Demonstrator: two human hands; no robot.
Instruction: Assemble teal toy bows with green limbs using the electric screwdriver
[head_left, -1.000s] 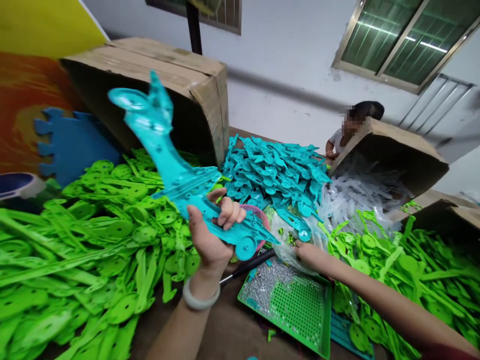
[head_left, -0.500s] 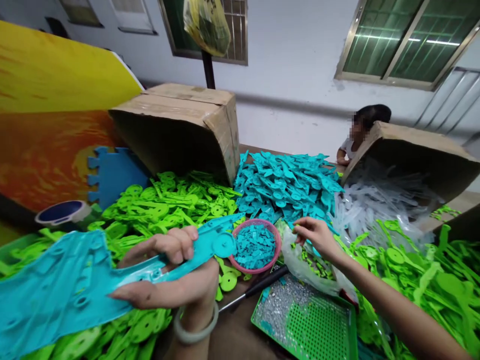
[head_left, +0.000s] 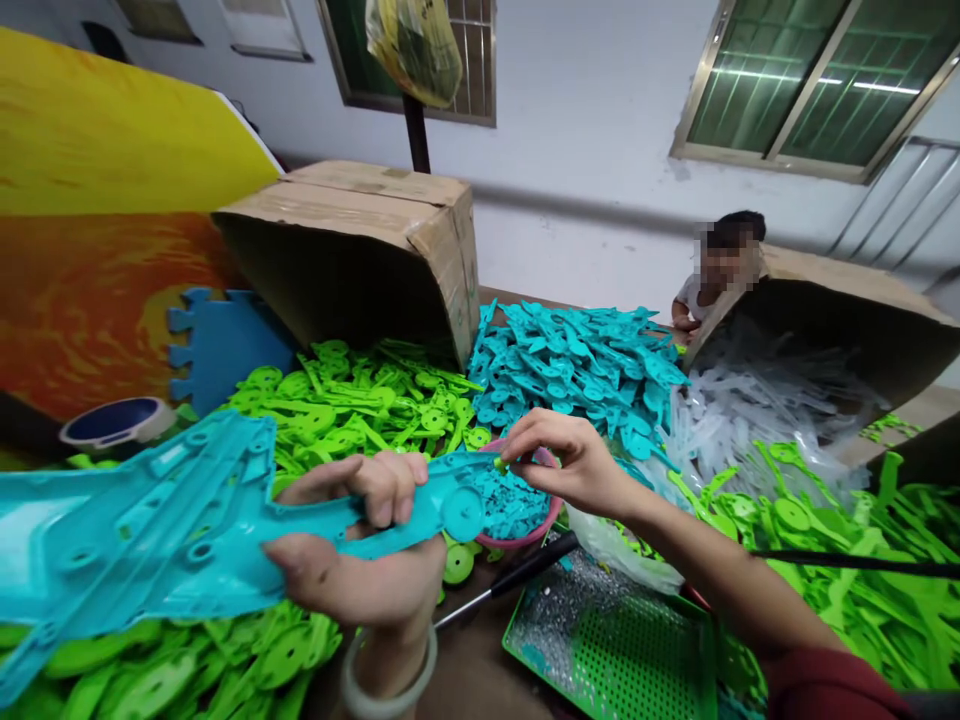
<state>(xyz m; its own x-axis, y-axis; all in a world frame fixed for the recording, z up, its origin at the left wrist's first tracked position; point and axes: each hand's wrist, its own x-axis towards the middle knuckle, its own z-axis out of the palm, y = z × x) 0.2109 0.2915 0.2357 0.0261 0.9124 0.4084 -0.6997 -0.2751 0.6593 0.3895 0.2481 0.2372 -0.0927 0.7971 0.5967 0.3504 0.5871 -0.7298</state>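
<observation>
My left hand (head_left: 367, 580) is wrapped round the narrow part of a long turquoise plastic shell half (head_left: 187, 530), its ribbed inner side facing up. The shell's wide end reaches to the left edge of the view. At its narrow tip, my right hand (head_left: 574, 465) pinches a small yellow-green piece (head_left: 500, 465) between thumb and fingers. Behind that tip sits a pink bowl (head_left: 553, 515) of small turquoise pieces. Below my right forearm lies a clear plastic bag (head_left: 630, 560) with small green parts, partly hidden.
A green tray (head_left: 645, 660) of small metal bits and a black-handled rod tool (head_left: 525, 570) lie in front. Heaped around are green parts (head_left: 360, 400), turquoise shells (head_left: 577, 360) and clear pieces (head_left: 750, 400). Two cardboard boxes (head_left: 442, 240) lie open. A person (head_left: 694, 300) is behind the right one.
My right hand has moved left from the plastic bag to the shell's tip, bringing a small yellow-green piece. My left hand and the shell have shifted slightly right, and the shell is more level.
</observation>
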